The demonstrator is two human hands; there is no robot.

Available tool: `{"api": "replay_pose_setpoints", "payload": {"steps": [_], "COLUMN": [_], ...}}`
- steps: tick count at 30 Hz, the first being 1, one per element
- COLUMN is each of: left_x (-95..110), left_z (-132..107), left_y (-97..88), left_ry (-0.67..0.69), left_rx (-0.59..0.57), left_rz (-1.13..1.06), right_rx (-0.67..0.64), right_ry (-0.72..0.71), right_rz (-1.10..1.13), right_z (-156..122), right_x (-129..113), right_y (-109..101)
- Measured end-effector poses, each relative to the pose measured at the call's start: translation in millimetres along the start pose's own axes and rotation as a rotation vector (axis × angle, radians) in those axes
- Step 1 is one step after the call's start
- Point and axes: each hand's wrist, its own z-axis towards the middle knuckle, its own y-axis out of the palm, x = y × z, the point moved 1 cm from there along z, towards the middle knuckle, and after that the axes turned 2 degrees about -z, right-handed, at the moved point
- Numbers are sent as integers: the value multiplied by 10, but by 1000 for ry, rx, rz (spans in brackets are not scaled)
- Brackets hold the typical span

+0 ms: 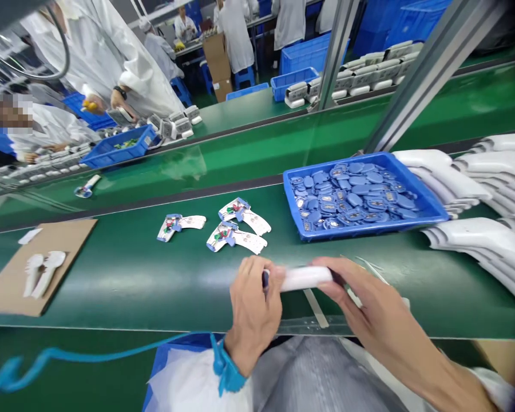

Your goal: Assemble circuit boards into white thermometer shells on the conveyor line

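Two ends, where I'd hold: left hand (254, 303) nine o'clock, right hand (367, 294) three, pinching white casing (305, 278), likely light, stiff.

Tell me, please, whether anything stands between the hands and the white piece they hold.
Nothing visible does: the left hand and right hand grip the white piece directly, one at each end. The blue tray lies beyond, not between.

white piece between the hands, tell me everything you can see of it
The white piece is slim, smooth, slightly blurred and looks like plastic, with a rounded right end. It is held roughly level over the green belt, its ends gripped by the left hand and the right hand, which partly hide them. Its inside cannot be made out.
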Motion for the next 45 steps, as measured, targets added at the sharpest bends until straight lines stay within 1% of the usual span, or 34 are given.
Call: {"api": "replay_pose_setpoints", "payload": {"steps": [1, 2, 3, 5, 6, 7, 8, 9, 10, 12, 13, 15, 16, 17, 18, 19, 21, 23, 25, 27, 30, 33, 36, 37, 38, 40, 41, 42, 43, 44, 45], "left_x": [-19, -40, -61, -102, -119, -132, -140, -142, -138, -126, -126, -154, -185, -223, -261, -295, -341, -359, -362, -364, -382, -423, -472, -489, -510, -578, -633, -700, -781, -864, -947], "left_z": [-15, -17, -5, 43, 69, 86, 88, 70, 31, -100, -176, -302, -335, -341, -320, -277, -144, 2, 120, 196, 254, 279, 243, 216, 188, 161, 184, 248, 359, 521, 730], "left_y": [51, 106, 159, 230, 239, 228, 200, 158, 108, 18, -12, -24, -9, 17, 48, 77, 119, 131, 129, 130, 140, 124, 29, -26, -97, -290, -419, -567, -733, -909, -1083], "left_ry": [-67, -104, -104, -26, 31, 75, 92, 82, 58, 17, 24, 51, 29, -22, -87, -155, -236, -231, -190, -136, -91, -101, -124, -117, -102, -106, -149, -213, -312, -384, -425], "left_rx": [89, 154, 195, 252, 249, 218, 172, 125, 88, 72, 100, 207, 269, 326, 368, 384, 360, 313, 279, 262, 261, 275, 288, 258, 203, 43, -23, -57, -50, 3, 63], "left_rz": [15, 34, 54, 75, 72, 63, 50, 34, 10, -56, -102, -197, -216, -211, -188, -154, -106, -96, -75, -57, -55, -63, -67, -49, -15, 72, 110, 139, 148, 167, 188], "right_rx": [-30, -51, -64, -67, -65, -78, -104, -142, -182, -238, -264, -361, -430, -503, -557, -574, -539, -472, -402, -321, -229, -222, -290, -318, -343, -380, -373, -346, -308, -279, -262], "right_ry": [-3, -14, -33, -71, -80, -69, -28, 47, 154, 430, 578, 833, 911, 934, 902, 818, 539, 262, 70, -42, -150, -160, -102, -68, -26, 62, 99, 124, 138, 147, 154], "right_rz": [3, 4, 1, -5, 4, 29, 66, 114, 170, 322, 417, 595, 648, 661, 625, 552, 368, 192, 83, 14, -41, -129, -189, -174, -139, -36, 14, 43, 36, -17, -102], "right_z": [-42, -86, -134, -241, -298, -352, -399, -437, -463, -478, -470, -434, -407, -377, -345, -312, -260, -245, -264, -288, -288, -238, -161, -122, -69, 101, 223, 369, 535, 712, 892], "right_x": [14, 27, 37, 53, 63, 77, 97, 122, 151, 203, 219, 212, 190, 156, 115, 69, -28, -107, -144, -145, -143, -191, -260, -274, -281, -276, -269, -261, -254, -248, -244], "right_y": [-7, 1, 23, 96, 140, 185, 228, 268, 303, 360, 385, 433, 452, 467, 476, 480, 486, 510, 559, 613, 670, 696, 675, 646, 603, 489, 426, 372, 336, 329, 357]}}
